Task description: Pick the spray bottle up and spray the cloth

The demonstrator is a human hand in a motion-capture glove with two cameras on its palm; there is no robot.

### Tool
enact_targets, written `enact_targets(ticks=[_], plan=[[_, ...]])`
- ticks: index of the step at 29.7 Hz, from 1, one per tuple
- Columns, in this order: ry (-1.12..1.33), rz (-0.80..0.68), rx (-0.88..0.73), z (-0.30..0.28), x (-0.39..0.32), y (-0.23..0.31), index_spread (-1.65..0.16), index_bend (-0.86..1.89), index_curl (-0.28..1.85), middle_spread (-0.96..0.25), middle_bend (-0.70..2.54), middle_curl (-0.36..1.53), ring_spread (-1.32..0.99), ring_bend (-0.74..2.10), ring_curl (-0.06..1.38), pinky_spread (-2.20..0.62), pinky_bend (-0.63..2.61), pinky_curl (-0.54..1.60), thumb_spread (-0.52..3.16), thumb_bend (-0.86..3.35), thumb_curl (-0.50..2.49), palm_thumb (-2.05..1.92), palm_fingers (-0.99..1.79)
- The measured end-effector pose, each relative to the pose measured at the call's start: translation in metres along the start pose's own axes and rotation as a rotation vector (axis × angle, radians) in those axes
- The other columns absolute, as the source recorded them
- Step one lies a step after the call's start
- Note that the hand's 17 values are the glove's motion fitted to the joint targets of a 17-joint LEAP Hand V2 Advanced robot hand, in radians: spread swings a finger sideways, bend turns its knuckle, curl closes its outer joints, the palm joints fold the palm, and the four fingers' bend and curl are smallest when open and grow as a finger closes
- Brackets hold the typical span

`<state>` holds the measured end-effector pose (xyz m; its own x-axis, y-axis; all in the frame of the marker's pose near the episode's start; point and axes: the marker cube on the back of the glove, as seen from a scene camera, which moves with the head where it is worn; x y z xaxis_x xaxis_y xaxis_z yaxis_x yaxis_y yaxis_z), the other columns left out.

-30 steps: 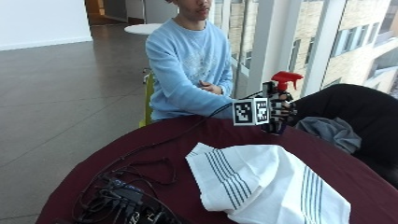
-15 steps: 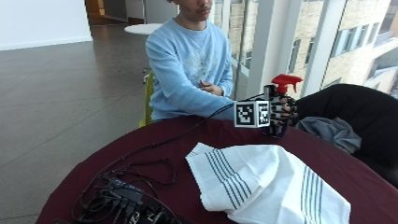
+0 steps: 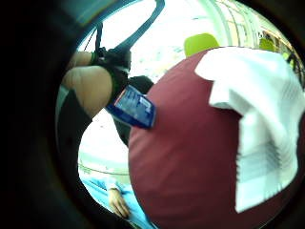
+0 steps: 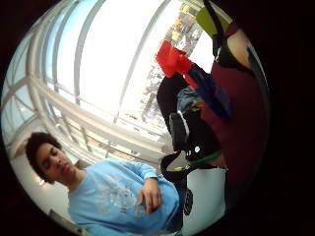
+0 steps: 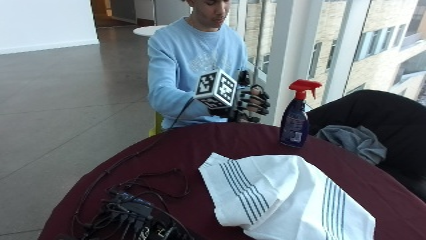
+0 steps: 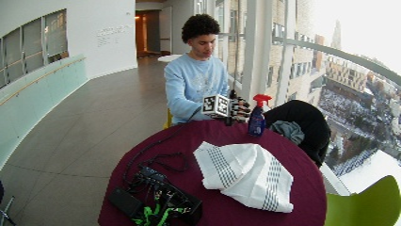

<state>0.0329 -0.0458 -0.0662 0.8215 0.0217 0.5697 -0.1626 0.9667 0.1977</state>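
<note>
**A:** Where does the spray bottle (image 5: 295, 116) stand?

**B:** Upright on the far right part of the round maroon table (image 5: 200, 150), red trigger head on top, dark blue body. No one holds it. The gloved right hand (image 5: 249, 104) hovers to its left, near but apart, fingers loosely curled around nothing.

**A:** And the cloth?

**B:** The white striped cloth (image 5: 283, 196) lies rumpled on the near side of the table, well apart from the bottle.

**A:** How far along, then?

**B:** By my reading, nothing is done: the bottle has yet to be gripped and lifted, and the cloth shows no sign of spraying. Grasp, aim and squeeze all remain.

**A:** Any containers?

**B:** Only the bottle; its fill level cannot be made out. A tangle of cables and electronics (image 5: 136, 215) sits at the near left, and a grey garment (image 5: 353, 141) lies on the black chair (image 5: 379, 115) at the far right.
</note>
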Motion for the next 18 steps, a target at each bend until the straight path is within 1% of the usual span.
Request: enact_targets(ticks=[9, 13, 18], plan=[[0.336, 0.078, -0.028, -0.079, 0.027, 0.101, -0.27, 0.18, 0.34, -0.07, 0.23, 0.44, -0.03, 0.31, 0.35, 0.21, 0.16, 0.32, 1.14, -0.02, 0.41, 0.73, 0.90], [0.473, 0.112, -0.040, -0.100, 0.046, 0.146, -0.27, 0.18, 0.36, -0.07, 0.23, 0.44, -0.03, 0.27, 0.35, 0.22, 0.16, 0.32, 1.14, -0.02, 0.41, 0.73, 0.88], [0.552, 0.136, -0.042, -0.116, 0.065, 0.179, -0.27, 0.18, 0.37, -0.07, 0.22, 0.43, -0.02, 0.25, 0.34, 0.22, 0.16, 0.31, 1.15, -0.02, 0.40, 0.73, 0.88]])
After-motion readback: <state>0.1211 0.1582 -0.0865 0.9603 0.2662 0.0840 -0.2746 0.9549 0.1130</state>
